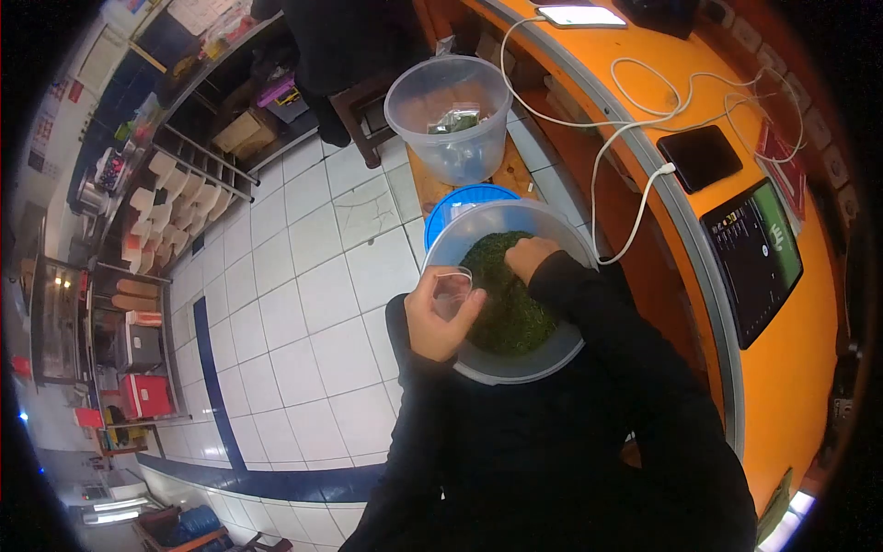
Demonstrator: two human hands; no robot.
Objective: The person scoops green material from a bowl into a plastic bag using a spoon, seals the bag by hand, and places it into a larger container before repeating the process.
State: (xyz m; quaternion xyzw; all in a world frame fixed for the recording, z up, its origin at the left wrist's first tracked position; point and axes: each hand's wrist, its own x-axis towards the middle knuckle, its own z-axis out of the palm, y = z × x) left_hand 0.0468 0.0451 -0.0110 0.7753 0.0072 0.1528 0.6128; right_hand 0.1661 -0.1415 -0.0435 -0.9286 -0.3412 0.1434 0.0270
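Observation:
A translucent plastic bucket (pixel 549 361) sits at my lap, with a mass of finely chopped green leaves (pixel 515 317) inside. My left hand (pixel 440 315) is over the bucket's left side, thumb and fingers curled around a small clear plastic bag (pixel 451 287) whose mouth gapes toward me. On the far side of the bucket, my right hand (pixel 532 258) is down at the leaves with its fingers bent into them. The fingertips of that hand are hidden.
Beyond the bucket are a blue lid (pixel 437 224) and a second clear tub (pixel 414 138) with small filled bags (pixel 457 118). On the right, an orange counter (pixel 782 386) carries a tablet (pixel 756 259), a black phone (pixel 701 158) and white cables. Shelves (pixel 138 304) line the left.

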